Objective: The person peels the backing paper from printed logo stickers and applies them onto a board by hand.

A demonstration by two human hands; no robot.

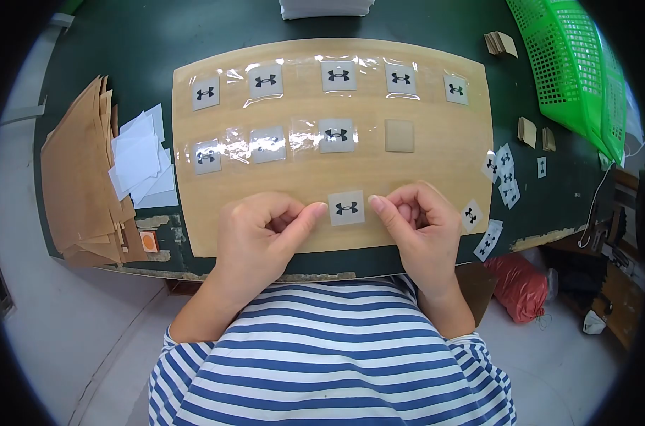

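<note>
A translucent square with a black logo [346, 208] is between my two hands, above the lower part of a tan board [266, 183]. My left hand [269, 224] is closed, thumb and forefinger pinched at the square's left edge. My right hand [422, 220] is likewise pinched, its thumb tip by the right edge. On the board, logo squares under shiny clear film form a top row [339, 74] and a second row [336, 135]. To the right in the second row lies a plain tan square [399, 135].
Brown paper sheets [78, 170] and white cards [136, 157] lie left of the board. Loose logo pieces [507, 177] lie at its right edge, near small brown stacks [527, 132] and a green basket [571, 71]. A white stack [327, 8] stands behind.
</note>
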